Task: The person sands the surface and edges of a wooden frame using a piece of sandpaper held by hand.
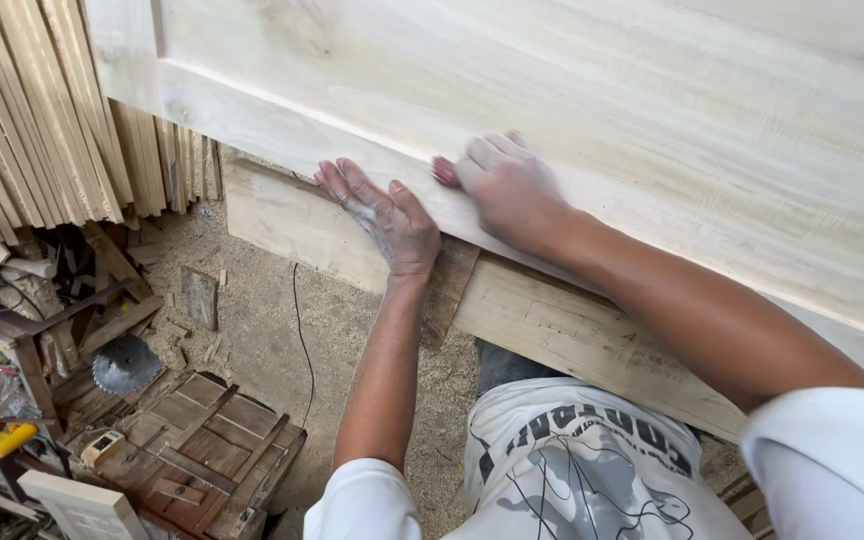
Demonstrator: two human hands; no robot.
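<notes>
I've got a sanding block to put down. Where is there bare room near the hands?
The pale wood panel is bare above and right of both hands. The sawdust floor by the black cable is free. Crowded: the left, with a saw blade, scraps and stacked slats.

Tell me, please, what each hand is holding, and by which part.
The left hand holds nothing; it lies flat on the lower edge of the pale wooden panel. The right hand presses something small and reddish against the panel; blur hides what it is.
</notes>
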